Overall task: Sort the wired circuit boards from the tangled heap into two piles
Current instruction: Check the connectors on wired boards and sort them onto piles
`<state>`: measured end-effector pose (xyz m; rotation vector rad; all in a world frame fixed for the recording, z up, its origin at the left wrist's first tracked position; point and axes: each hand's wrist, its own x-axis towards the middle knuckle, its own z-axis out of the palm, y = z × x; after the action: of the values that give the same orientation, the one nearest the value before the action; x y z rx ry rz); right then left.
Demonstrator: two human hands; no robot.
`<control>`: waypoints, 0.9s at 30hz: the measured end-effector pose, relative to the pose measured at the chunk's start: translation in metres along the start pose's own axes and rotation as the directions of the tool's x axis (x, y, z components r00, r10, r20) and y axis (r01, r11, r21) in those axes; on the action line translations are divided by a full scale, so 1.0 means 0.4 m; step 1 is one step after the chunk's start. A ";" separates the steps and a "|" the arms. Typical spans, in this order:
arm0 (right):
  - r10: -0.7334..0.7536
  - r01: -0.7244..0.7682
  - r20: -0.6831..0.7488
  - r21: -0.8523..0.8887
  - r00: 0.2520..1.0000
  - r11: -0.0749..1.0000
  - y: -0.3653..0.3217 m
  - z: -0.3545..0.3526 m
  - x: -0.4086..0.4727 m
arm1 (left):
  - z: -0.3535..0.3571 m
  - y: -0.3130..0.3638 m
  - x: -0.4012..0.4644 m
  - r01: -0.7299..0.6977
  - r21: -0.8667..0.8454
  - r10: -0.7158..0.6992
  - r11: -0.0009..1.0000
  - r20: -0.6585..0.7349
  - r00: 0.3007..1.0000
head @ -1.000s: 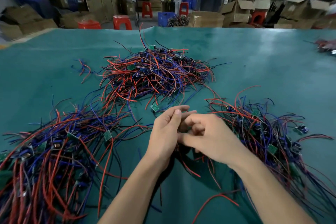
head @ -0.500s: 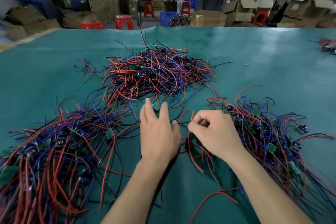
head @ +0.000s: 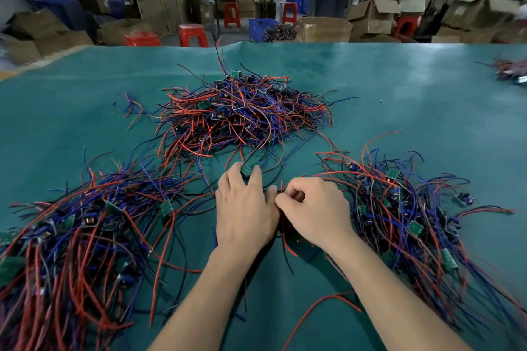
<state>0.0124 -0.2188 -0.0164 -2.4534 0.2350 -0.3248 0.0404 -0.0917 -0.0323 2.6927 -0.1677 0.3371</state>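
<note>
Tangled heap (head: pixel 242 117) sits mid-tabletop (head: pixel 399 111), just beyond both hands. Left hand (head: pixel 245 208) lies flat, fingers straight, fingertips touching a small green circuit board (head: pixel 245 170) at the heap's near edge. Right hand (head: pixel 313 209), touching the left, curls and pinches red wires (head: pixel 281 189). Sorted piles flank the heap: left pile (head: pixel 79 236), right pile (head: pixel 405 208).

The counter (head: pixel 399 111) wears a teal-green mat. At twelve o'clock, the tangled heap (head: pixel 242 114) is a weave of red, blue and black wires flecked with small green circuit boards. The pile at eight o'clock (head: pixel 74 242) and the pile at three o'clock (head: pixel 405 208) show the same colours. Beyond stand red stools (head: pixel 192 35), a blue crate (head: pixel 261 27) and brown cardboard boxes (head: pixel 325 29).
</note>
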 end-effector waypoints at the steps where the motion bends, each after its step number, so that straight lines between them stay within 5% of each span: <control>1: 0.009 -0.009 -0.013 0.003 1.000 1.000 -0.002 0.002 0.001 | -0.004 0.001 0.000 0.000 -0.038 -0.001 0.999 -0.026 1.000; 8: 0.034 -0.030 -0.062 0.069 0.997 0.997 0.004 0.003 0.006 | -0.029 0.015 -0.011 -0.078 -0.247 0.036 0.966 -0.171 0.985; 13: -0.008 0.019 -0.059 0.185 0.998 0.983 -0.007 -0.013 -0.001 | -0.037 0.046 -0.042 -0.409 -0.197 0.306 0.891 -0.405 0.862; 15: 0.011 0.003 -0.030 0.434 0.999 0.901 -0.012 -0.029 -0.005 | -0.033 0.052 -0.051 -0.493 -0.225 0.367 0.840 -0.433 0.823; 18: 0.045 -0.113 0.111 0.758 0.993 0.643 -0.029 -0.050 -0.013 | -0.035 0.054 -0.057 -0.543 -0.315 0.356 0.778 -0.491 0.795; 21: 0.048 -0.193 0.192 0.875 0.980 0.444 -0.040 -0.074 -0.013 | -0.035 0.065 -0.063 -0.605 -0.394 0.371 0.691 -0.525 0.766; 25: 0.082 -0.139 0.115 0.885 0.990 0.444 -0.026 -0.099 -0.006 | -0.021 0.063 -0.058 -0.510 -0.528 0.206 0.679 -0.529 0.823; 27: 0.089 -0.093 0.058 0.883 0.994 0.460 -0.019 -0.097 -0.004 | -0.021 0.056 -0.042 -0.281 -0.707 0.044 0.649 -0.333 0.942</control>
<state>0.0004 -0.2351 0.0177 -1.3638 0.1339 -0.2891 0.0188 -0.1072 -0.0204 1.7732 -0.3762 0.5670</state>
